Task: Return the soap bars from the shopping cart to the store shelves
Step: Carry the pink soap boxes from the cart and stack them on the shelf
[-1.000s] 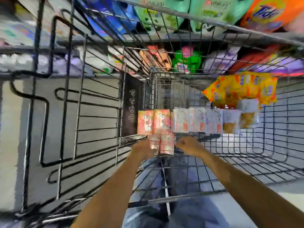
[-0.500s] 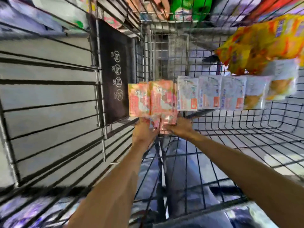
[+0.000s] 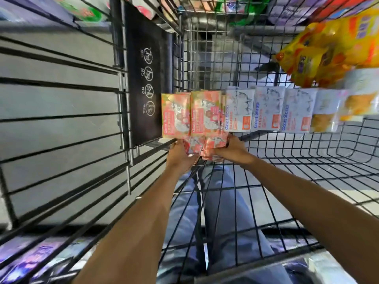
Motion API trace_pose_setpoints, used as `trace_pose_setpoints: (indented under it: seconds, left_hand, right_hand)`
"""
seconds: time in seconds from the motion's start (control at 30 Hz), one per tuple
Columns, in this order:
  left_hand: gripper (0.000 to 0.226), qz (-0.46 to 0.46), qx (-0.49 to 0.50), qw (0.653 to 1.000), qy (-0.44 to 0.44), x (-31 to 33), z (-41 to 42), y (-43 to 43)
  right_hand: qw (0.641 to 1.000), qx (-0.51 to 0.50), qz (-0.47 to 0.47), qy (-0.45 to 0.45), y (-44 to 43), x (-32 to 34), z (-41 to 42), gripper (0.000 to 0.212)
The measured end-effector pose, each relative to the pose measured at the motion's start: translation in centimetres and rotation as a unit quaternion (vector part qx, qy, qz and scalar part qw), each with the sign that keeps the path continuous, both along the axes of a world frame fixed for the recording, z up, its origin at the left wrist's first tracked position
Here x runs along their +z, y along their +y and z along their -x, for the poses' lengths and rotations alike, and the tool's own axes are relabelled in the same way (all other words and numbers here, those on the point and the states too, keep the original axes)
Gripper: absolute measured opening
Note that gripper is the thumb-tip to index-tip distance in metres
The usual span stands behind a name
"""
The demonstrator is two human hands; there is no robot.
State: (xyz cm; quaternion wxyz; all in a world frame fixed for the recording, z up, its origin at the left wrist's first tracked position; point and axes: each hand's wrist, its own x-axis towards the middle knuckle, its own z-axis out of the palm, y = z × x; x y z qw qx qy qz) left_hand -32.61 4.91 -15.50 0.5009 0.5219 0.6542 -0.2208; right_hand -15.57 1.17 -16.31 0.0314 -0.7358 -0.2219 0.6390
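Note:
Inside the wire shopping cart [image 3: 307,160] stands a row of soap boxes: two pink ones [image 3: 190,113] at the left, then three white "Goat Soap" boxes [image 3: 266,109]. In front of the pink ones, two more pink soap boxes [image 3: 202,145] are gripped from both sides. My left hand [image 3: 180,155] holds the left one, my right hand [image 3: 230,149] the right one, fingers wrapped around them. Their lower parts are hidden by my hands.
A black child-seat flap [image 3: 143,78] with warning icons stands left of the soaps. Clear packets with orange contents [image 3: 336,109] and a yellow-orange bag [image 3: 332,52] lie at the right. Store shelves with coloured packages [image 3: 235,5] show past the cart's far end.
The view has closed in on the cart's contents. Both hands moved from the cart's near edge onto the front pink boxes and now clasp them.

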Motion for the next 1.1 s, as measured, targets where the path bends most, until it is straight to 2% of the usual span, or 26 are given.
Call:
trace_pose_setpoints:
  seconds: [0.17,0.23,0.33,0.43,0.6,0.77,0.97,1.1]
  left_hand:
    - [0.041,0.02,0.027,0.999,0.028,-0.4,-0.4,1.4]
    - [0.044,0.032,0.033,0.999,0.028,-0.4,-0.5,1.3]
    - [0.061,0.042,0.069,0.997,-0.007,-0.4,-0.7,0.6]
    - [0.053,0.037,0.076,0.996,-0.003,-0.4,-0.8,0.6]
    - [0.053,0.037,0.071,0.996,0.03,-0.2,-1.4,0.9]
    - [0.058,0.022,0.063,0.997,0.039,1.1,-0.7,1.5]
    - [0.057,0.042,-0.032,0.998,0.022,4.0,0.0,2.6]
    - [0.055,0.08,-0.093,0.992,-0.016,7.1,-0.1,3.4]
  right_hand:
    - [0.998,-0.045,0.02,0.027,-0.1,-0.5,-0.5,0.045]
    - [0.997,-0.054,0.027,0.042,0.0,-0.7,-0.9,0.047]
    - [0.997,-0.052,0.04,0.051,0.0,-1.1,-1.4,0.057]
    - [0.996,-0.055,0.045,0.057,0.0,-1.0,-1.6,0.06]
    - [0.992,-0.078,0.057,0.079,0.0,-0.5,-2.1,0.041]
    - [0.989,-0.087,0.082,0.089,0.6,0.6,-2.2,0.043]
    - [0.989,-0.066,0.103,0.087,1.2,4.2,-2.8,0.032]
    - [0.976,-0.052,0.162,0.133,2.0,7.8,-3.5,0.014]
